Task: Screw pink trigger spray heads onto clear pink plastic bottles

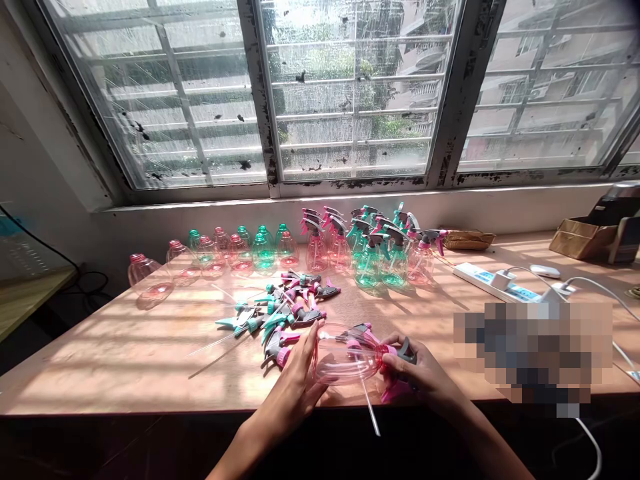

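Observation:
My left hand [297, 373] wraps round the base of a clear pink spray bottle [345, 360] lying sideways near the table's front edge. At the bottle's neck, my right hand [417, 373] grips a pink and grey trigger sprayer head [400, 353]. A thin dip tube [370, 413] hangs down past the table edge. Just behind my left hand lies a pile of loose trigger heads [285, 310], pink and teal, with their tubes.
Open pink and green bottles [235, 253] stand in a row at the back left; bottles fitted with triggers [373, 250] cluster at the back centre. A white power strip [493, 279], cables and cardboard boxes [583, 239] lie right. A blurred patch covers the front right. Windows rise behind the wooden table [125, 360].

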A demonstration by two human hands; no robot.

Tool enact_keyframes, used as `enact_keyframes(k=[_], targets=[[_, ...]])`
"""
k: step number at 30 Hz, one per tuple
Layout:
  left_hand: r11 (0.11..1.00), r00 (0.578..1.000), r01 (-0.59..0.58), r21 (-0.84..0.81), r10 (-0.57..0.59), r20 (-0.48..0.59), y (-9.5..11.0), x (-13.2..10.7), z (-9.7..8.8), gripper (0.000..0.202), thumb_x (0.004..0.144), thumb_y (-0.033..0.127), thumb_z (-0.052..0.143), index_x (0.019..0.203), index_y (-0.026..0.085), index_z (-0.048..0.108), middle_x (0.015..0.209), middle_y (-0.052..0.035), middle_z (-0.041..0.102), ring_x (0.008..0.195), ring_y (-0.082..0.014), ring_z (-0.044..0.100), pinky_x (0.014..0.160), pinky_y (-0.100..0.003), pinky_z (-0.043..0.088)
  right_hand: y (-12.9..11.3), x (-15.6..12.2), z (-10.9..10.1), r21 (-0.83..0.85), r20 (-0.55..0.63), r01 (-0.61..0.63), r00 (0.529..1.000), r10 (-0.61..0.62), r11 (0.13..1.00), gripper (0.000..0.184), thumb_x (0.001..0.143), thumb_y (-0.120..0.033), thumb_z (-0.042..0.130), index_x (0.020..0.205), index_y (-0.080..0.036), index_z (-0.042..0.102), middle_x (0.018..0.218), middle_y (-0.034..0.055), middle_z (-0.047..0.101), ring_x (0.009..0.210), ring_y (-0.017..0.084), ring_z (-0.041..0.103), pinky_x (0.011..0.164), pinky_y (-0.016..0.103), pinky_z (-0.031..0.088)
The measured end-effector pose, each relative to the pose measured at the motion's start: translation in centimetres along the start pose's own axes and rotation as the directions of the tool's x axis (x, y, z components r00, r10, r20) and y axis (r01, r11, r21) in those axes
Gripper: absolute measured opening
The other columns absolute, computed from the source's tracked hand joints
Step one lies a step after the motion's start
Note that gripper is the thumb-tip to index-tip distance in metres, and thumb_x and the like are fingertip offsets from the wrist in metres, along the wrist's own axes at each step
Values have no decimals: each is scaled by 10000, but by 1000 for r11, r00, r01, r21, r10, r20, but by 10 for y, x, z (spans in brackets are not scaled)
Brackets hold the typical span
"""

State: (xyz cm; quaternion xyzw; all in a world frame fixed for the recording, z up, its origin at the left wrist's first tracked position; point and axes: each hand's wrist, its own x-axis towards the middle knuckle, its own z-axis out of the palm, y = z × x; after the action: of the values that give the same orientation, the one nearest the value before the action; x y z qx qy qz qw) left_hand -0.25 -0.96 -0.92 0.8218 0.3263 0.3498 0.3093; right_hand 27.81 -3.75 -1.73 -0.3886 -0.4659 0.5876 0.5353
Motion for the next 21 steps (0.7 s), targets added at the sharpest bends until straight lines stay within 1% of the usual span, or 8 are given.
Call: enact_keyframes(k=[1, 3, 5, 6, 12, 16, 18, 21], targets=[[1000, 1000, -1, 10, 1, 9, 0, -1, 0, 798, 1041, 497, 522, 1645, 415, 7, 1737, -82, 151, 1569, -386, 217, 1249, -618, 256, 0, 0, 0, 17, 6, -4, 1000, 4, 1000, 433, 757, -492, 894, 929, -180, 648, 659, 4, 750, 553, 170, 676, 583, 291, 536], [1000, 1000, -11, 12, 11, 23, 1, -1, 0, 932, 997, 523, 604, 1639, 411, -63, 1731, -100, 165, 1564, -396, 224, 1238, -621, 281, 0, 0, 0, 24, 4, -9, 1000, 9, 1000, 428, 759, -483, 896, 930, -181, 646, 657, 2, 750, 554, 169, 677, 585, 289, 541], [1000, 999, -16, 6, 16, 28, 1, -1, -1, 1050, 945, 542, 678, 1637, 393, -97, 1731, -115, 157, 1571, -408, 195, 1233, -618, 297, 0, -1, 0, 7, -8, -8, 1000, 8, 1000, 427, 756, -478, 900, 933, -176, 656, 662, 9, 757, 565, 169, 678, 598, 286, 539], [1000, 999, -13, 6, 12, 29, 1, 0, -2, 1071, 933, 542, 695, 1637, 391, -98, 1734, -115, 149, 1574, -410, 181, 1233, -615, 299, -1, -1, 1, -3, -14, -4, 1000, 4, 1000, 427, 753, -477, 902, 931, -172, 663, 668, 13, 759, 573, 169, 679, 605, 283, 537], [1000, 999, 6, 6, -6, 36, -8, 0, -2, 1015, 955, 488, 691, 1645, 393, -47, 1750, -91, 89, 1582, -404, 160, 1247, -582, 294, -5, -2, 4, 11, 8, 15, 1000, -15, 1000, 413, 762, -501, 886, 891, -183, 655, 654, 6, 736, 558, 180, 674, 567, 289, 542], [1000, 999, -27, 4, 27, 45, -8, -1, -3, 911, 1019, 419, 599, 1644, 388, -64, 1743, -92, 135, 1580, -380, 191, 1264, -586, 235, -6, -3, 4, 18, 5, 8, 1000, -8, 1000, 410, 756, -486, 894, 902, -187, 656, 664, 3, 724, 559, 186, 672, 561, 308, 557], [999, 998, -39, 9, 39, 46, -4, -1, -3, 960, 1008, 420, 625, 1637, 391, -99, 1740, -97, 146, 1582, -370, 190, 1270, -585, 216, -6, -3, 4, 16, 8, 4, 1000, -4, 1000, 405, 767, -490, 886, 910, -188, 656, 667, 6, 732, 562, 186, 672, 570, 311, 557], [1000, 999, -11, 11, 10, 48, 1, 1, -4, 1083, 942, 470, 718, 1638, 379, -107, 1743, -105, 123, 1586, -394, 148, 1261, -587, 253, -5, -3, 3, -2, 0, 4, 1000, -4, 1000, 417, 760, -505, 886, 906, -183, 666, 683, 15, 746, 570, 185, 676, 591, 307, 546]])
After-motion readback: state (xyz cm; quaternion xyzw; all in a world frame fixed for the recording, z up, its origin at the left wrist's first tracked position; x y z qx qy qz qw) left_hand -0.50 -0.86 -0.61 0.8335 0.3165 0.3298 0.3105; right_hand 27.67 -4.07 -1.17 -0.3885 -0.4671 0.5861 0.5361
